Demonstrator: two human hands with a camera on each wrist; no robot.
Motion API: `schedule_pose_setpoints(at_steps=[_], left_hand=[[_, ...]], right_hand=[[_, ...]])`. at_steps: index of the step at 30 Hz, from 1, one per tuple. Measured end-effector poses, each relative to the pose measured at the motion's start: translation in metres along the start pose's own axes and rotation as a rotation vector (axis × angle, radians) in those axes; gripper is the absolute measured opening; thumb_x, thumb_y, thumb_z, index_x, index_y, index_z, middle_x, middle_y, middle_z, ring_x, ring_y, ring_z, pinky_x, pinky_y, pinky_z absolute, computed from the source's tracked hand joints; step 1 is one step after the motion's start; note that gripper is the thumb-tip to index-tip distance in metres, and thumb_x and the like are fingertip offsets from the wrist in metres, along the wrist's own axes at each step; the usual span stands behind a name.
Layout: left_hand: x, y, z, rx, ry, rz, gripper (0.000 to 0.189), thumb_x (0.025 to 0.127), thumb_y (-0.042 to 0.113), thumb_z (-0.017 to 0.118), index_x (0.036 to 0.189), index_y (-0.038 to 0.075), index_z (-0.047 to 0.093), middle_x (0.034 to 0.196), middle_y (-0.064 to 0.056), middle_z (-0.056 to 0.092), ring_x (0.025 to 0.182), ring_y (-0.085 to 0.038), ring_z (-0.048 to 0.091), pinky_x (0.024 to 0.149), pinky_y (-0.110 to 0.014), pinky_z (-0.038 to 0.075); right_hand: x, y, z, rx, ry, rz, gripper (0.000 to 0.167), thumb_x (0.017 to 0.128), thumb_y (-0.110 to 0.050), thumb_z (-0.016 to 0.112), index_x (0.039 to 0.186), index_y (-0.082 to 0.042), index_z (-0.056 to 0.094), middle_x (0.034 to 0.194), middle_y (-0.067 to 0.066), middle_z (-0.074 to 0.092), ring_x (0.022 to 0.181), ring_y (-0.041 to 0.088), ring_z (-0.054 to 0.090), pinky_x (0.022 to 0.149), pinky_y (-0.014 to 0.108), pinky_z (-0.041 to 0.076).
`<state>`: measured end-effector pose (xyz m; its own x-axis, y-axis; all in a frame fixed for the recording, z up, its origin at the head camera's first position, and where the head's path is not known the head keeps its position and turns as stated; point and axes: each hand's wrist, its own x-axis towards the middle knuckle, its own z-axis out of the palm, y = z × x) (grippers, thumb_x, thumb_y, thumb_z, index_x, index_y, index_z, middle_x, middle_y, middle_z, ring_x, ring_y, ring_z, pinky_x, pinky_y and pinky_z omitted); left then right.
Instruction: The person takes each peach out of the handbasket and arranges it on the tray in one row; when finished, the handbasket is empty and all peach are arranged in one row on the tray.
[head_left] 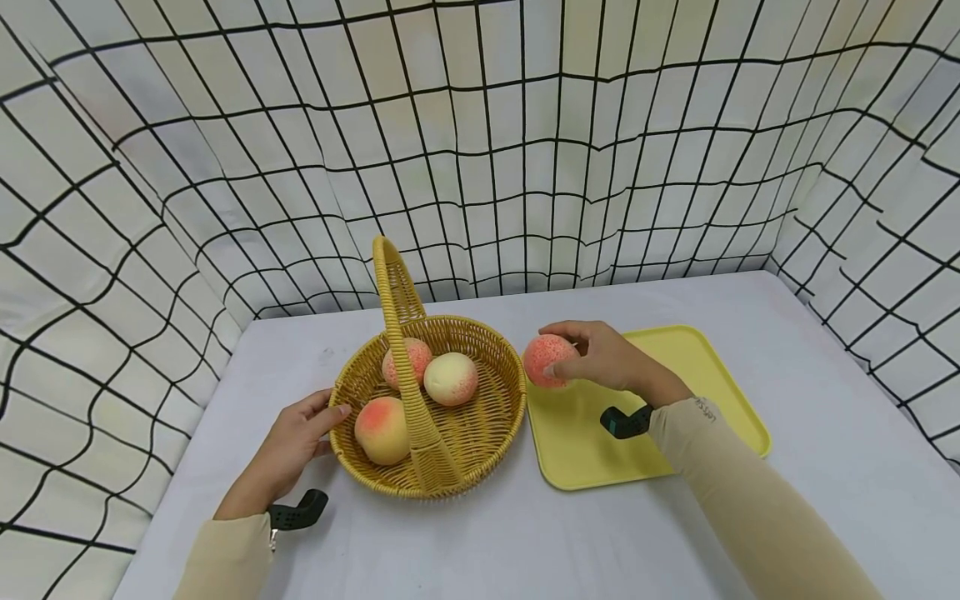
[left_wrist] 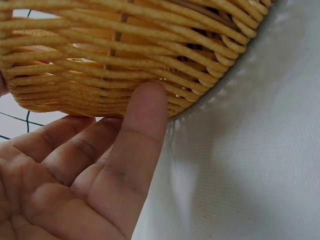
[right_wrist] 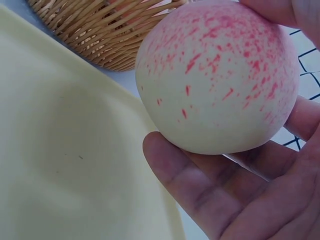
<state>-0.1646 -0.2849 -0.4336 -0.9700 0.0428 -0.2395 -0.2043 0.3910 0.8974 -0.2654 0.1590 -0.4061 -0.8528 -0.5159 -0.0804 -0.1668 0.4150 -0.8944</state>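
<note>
My right hand (head_left: 603, 357) holds a peach (head_left: 549, 360) between thumb and fingers, above the left edge of the yellow tray (head_left: 592, 450). In the right wrist view this peach (right_wrist: 215, 85) is pale below with red speckles above. To its left stands a wicker basket (head_left: 480, 454) with a tall arched handle. My left hand (head_left: 294, 442) grips the basket's left rim, thumb over the edge and fingers against the woven outside (left_wrist: 75, 60). Inside lie a speckled red peach (head_left: 417, 358) partly behind the handle, a pale peach (head_left: 451, 379) and a yellow-orange peach (head_left: 381, 432).
A white cloth (head_left: 480, 550) covers the table. White walls with a black grid (head_left: 510, 175) enclose the back and both sides. The basket handle (head_left: 397, 333) rises high between the hands. Each wrist wears a dark device (head_left: 298, 510).
</note>
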Motion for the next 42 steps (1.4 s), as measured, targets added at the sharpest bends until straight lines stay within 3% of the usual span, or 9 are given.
schedule_pose_setpoints(at_steps=[15,27,42], left_hand=[[0.001,-0.001,0.0,-0.005,-0.001,0.001,0.061,0.11,0.03,0.052,0.159,-0.002,0.036,0.155,-0.026,0.048,0.12,-0.015,0.063,0.089,-0.031,0.06],[0.0,0.0,0.001,0.002,-0.003,0.004,0.061,0.111,0.031,0.051,0.159,-0.003,0.035,0.156,-0.026,0.046,0.132,-0.031,0.057,0.09,-0.032,0.06],[0.0,0.0,0.001,0.005,0.001,0.007,0.061,0.111,0.031,0.051,0.159,-0.003,0.035,0.155,-0.026,0.047,0.127,-0.025,0.06,0.088,-0.03,0.06]], right_hand=[[0.0,0.01,0.008,-0.004,0.001,0.001,0.063,0.091,-0.021,0.076,0.148,-0.003,0.056,0.133,0.013,0.066,0.103,0.025,0.062,0.085,0.032,0.056],[0.002,0.019,0.013,-0.003,0.012,-0.002,0.061,0.09,-0.021,0.076,0.146,-0.007,0.059,0.132,0.011,0.067,0.105,0.025,0.062,0.089,0.034,0.053],[0.003,0.024,0.018,-0.018,0.01,0.001,0.059,0.089,-0.023,0.074,0.144,-0.008,0.061,0.131,0.011,0.067,0.112,0.025,0.06,0.095,0.036,0.052]])
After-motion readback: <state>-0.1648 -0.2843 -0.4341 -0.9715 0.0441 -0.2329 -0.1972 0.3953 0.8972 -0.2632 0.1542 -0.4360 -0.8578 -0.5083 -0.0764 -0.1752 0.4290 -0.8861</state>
